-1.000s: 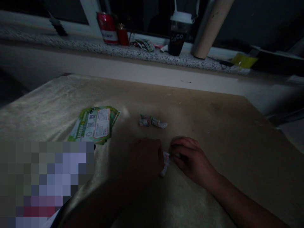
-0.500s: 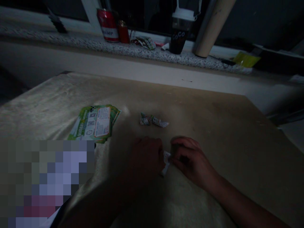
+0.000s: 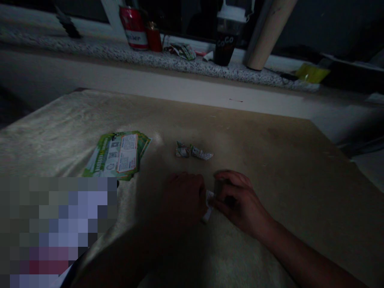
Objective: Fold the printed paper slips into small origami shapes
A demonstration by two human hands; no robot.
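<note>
A small folded paper (image 3: 209,196), whitish with faint print, shows between my two hands just above the table. My left hand (image 3: 187,196) is closed on its left side, back of the hand up, with most of the fingers hidden. From the right, my right hand (image 3: 241,198) pinches the paper's edge between thumb and fingertips, the other fingers curled. Beyond them lie two small crumpled or folded printed pieces, a left paper piece (image 3: 182,149) and a right paper piece (image 3: 202,153). To the left is a stack of green printed flyers (image 3: 127,154).
A pale cloth covers the table (image 3: 285,160). On the stone windowsill (image 3: 99,50) behind stand a red can (image 3: 136,34), a red lighter-like object (image 3: 154,39), a lidded dark cup (image 3: 226,42) and a wooden cylinder (image 3: 268,36). A blurred-out patch hides the lower left.
My right hand has shifted slightly left, its thumb reaching further over the paper. My left hand holds nearly the same place. The view has tilted a little.
</note>
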